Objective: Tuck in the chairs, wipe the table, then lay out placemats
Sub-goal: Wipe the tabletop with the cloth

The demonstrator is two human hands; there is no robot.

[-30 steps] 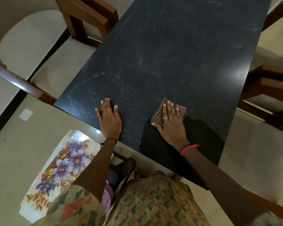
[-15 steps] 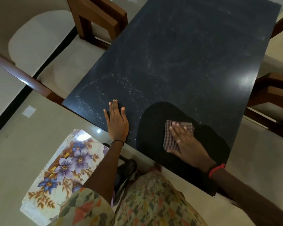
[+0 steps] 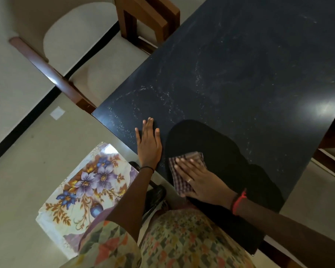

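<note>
A dark glossy table [image 3: 240,78] fills the upper right, streaked with pale dusty marks. My right hand [image 3: 203,180] presses flat on a checked cloth [image 3: 179,176] near the table's near edge, inside a darker wiped patch. My left hand [image 3: 149,144] lies flat on the tabletop just left of the cloth, fingers together, holding nothing. A floral placemat [image 3: 81,192] lies below the near left corner of the table; what it rests on is not visible. A wooden chair [image 3: 149,18] stands at the table's left side, and part of another chair [image 3: 331,147] shows at the right.
Pale tiled floor [image 3: 27,161] with a black strip runs along the left. A cushioned seat with a wooden rail [image 3: 52,70] sits left of the table. My patterned clothing fills the bottom of the view.
My right hand has slid the cloth toward me and to the left, leaving a wider dark wiped patch. My left hand has stayed flat in place.
</note>
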